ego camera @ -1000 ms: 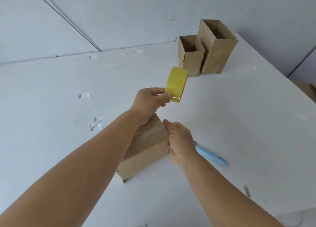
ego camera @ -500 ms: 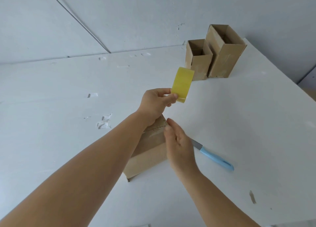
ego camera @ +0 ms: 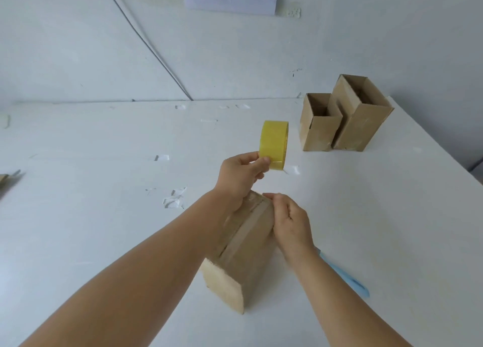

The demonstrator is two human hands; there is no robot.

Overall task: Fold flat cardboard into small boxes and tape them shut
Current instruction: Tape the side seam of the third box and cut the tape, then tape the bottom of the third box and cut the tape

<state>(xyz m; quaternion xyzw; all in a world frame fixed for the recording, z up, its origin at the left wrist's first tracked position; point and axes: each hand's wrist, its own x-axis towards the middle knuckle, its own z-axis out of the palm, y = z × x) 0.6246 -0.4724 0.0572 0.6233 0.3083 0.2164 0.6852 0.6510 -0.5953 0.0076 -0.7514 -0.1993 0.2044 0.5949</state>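
A small brown cardboard box (ego camera: pixel 243 255) lies on the white table (ego camera: pixel 366 216) under both hands, clear tape along its top seam. The right hand (ego camera: pixel 290 221) rests loosely curled fingers on the box's far end, seemingly pressing the tape down. Just beyond it, the left hand (ego camera: pixel 241 176) pinches the yellow tape roll (ego camera: pixel 274 144), lifted. The strip should stay taut and be rubbed flat before cutting. A blue-handled knife (ego camera: pixel 350 278) lies behind the right wrist.
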